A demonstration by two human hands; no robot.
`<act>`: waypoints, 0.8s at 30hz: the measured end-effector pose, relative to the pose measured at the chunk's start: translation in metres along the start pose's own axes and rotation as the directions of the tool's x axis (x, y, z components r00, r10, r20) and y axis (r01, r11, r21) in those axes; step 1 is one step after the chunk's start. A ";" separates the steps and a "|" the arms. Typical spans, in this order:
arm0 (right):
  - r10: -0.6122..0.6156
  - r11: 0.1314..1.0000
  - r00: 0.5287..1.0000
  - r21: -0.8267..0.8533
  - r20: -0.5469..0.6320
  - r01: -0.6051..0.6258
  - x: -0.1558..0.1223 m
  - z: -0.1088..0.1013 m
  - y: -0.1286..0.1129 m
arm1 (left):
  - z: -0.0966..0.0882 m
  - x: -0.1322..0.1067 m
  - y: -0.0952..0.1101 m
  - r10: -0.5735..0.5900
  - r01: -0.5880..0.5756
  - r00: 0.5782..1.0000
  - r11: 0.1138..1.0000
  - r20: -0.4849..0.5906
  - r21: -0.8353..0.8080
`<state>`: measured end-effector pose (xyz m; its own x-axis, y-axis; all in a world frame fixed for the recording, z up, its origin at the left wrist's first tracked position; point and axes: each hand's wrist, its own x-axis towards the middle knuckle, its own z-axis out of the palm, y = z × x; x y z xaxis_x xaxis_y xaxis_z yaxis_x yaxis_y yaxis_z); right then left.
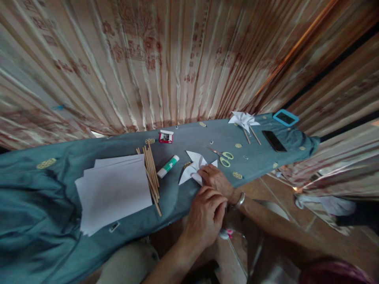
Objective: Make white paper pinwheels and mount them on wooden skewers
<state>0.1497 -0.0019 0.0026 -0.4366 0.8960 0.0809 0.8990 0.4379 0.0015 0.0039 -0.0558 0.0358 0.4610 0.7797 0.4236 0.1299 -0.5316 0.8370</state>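
Observation:
A white paper pinwheel (194, 167) with pointed, folded blades lies near the front edge of the cloth-covered table. My right hand (217, 181), with a bracelet at its wrist, rests on the pinwheel, its bent fingers gripping near the centre and covering part of the blades. Just in front of it, close to the table edge, my left hand (205, 215) is closed with curled fingers; whatever it holds, if anything, is hidden. Green-handled scissors (225, 157) lie beyond the right hand, blades parted. To the left of the pinwheel is a glue stick (168, 166).
A stack of white paper (117, 193) and several wooden sticks (152, 171) occupy the left side. A small red box (166, 137) sits at the back. Finished pinwheels (243, 120) on sticks, a phone (274, 141) and a blue-framed object (286, 117) are at right. Curtains (177, 67) hang behind.

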 end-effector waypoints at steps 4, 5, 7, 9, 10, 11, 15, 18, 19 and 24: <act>0.001 0.999 1.000 0.040 -0.019 0.000 -0.002 0.001 -0.001 | 0.003 0.000 -0.006 -0.014 0.014 1.000 0.999 0.006 0.038; 0.007 0.998 0.999 0.064 -0.032 -0.005 -0.003 0.001 0.000 | 0.004 0.000 -0.008 -0.017 0.017 1.000 0.999 0.007 0.044; 0.045 0.991 0.997 0.132 -0.066 -0.036 -0.005 0.003 0.001 | 0.006 -0.001 -0.012 -0.022 0.021 1.000 0.998 0.008 0.052; 0.103 0.973 0.988 0.216 -0.111 -0.078 -0.006 0.004 0.002 | 0.007 -0.002 -0.016 -0.028 0.027 1.000 0.998 0.009 0.056; 0.127 0.962 0.982 0.260 -0.136 -0.089 -0.007 0.005 0.002 | 0.007 -0.003 -0.017 -0.029 0.028 1.000 0.998 0.009 0.061; 0.143 0.949 0.977 0.302 -0.159 -0.090 -0.007 0.005 0.002 | 0.007 -0.003 -0.019 -0.032 0.031 0.999 0.997 0.009 0.068; 0.209 0.895 0.953 0.436 -0.218 -0.097 -0.006 0.002 0.003 | 0.004 -0.001 -0.022 -0.037 0.037 0.999 0.995 0.006 0.097; 0.329 0.843 0.911 0.512 -0.248 -0.165 -0.004 -0.006 0.008 | 0.000 0.002 -0.022 -0.026 0.025 1.000 0.994 0.004 0.103; 0.365 0.825 0.895 0.534 -0.255 -0.185 -0.002 -0.009 0.011 | -0.003 0.004 -0.022 -0.025 0.026 1.000 0.994 -0.007 0.104; 0.490 0.759 0.833 0.596 -0.257 -0.263 0.001 -0.021 0.027 | -0.020 0.009 -0.029 -0.043 0.058 0.992 0.990 -0.116 0.126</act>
<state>0.1745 0.0092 0.0234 0.0859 0.9421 0.3242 0.7769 0.1404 -0.6138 -0.0131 -0.0274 0.0223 0.3497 0.8351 0.4247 0.2654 -0.5230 0.8099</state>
